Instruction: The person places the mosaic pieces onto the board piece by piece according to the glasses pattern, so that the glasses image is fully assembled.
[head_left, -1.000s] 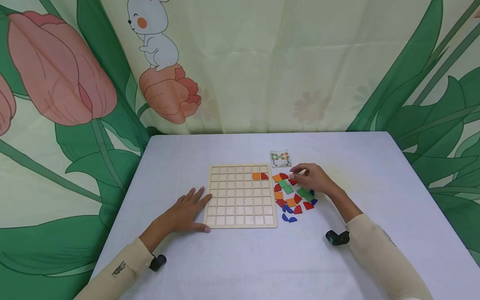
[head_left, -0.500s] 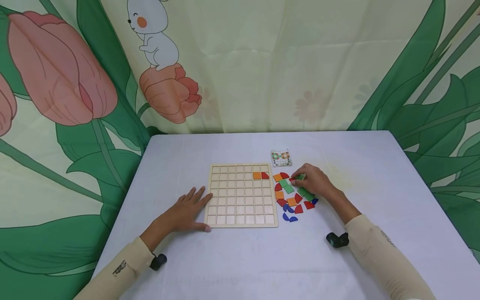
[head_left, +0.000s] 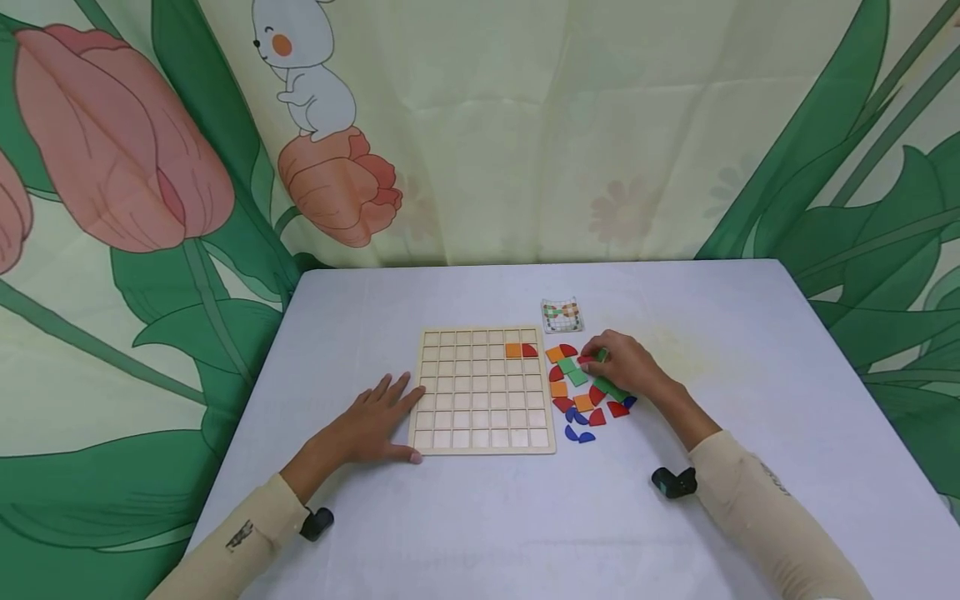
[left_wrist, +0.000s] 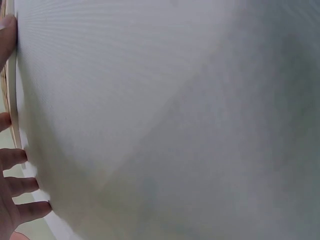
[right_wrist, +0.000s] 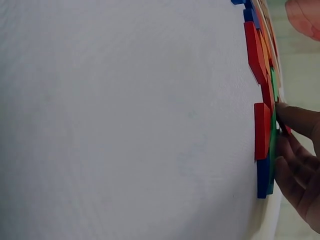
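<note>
A wooden grid board (head_left: 480, 392) lies on the white table, with an orange square (head_left: 513, 351) and a red quarter-round (head_left: 529, 351) in its top row. Right of it lies a pile of loose pieces (head_left: 576, 393) in red, green, orange and blue. My right hand (head_left: 600, 357) rests on the far side of the pile and pinches a green piece (head_left: 602, 355). In the right wrist view its fingers (right_wrist: 298, 150) touch a green piece (right_wrist: 273, 145) beside a red piece (right_wrist: 261, 131). My left hand (head_left: 378, 417) lies flat at the board's left edge, and its fingers (left_wrist: 15, 185) are spread.
A small pattern card (head_left: 562, 316) lies beyond the pile. The table (head_left: 465, 517) has bare surface in front and to the right. A flower-print curtain (head_left: 525, 125) hangs behind. Black wrist cameras (head_left: 673, 482) sit on both sleeves.
My right hand has dropped from just above the pile onto it, and its fingertips have closed on a green piece. The left hand and the board have not moved.
</note>
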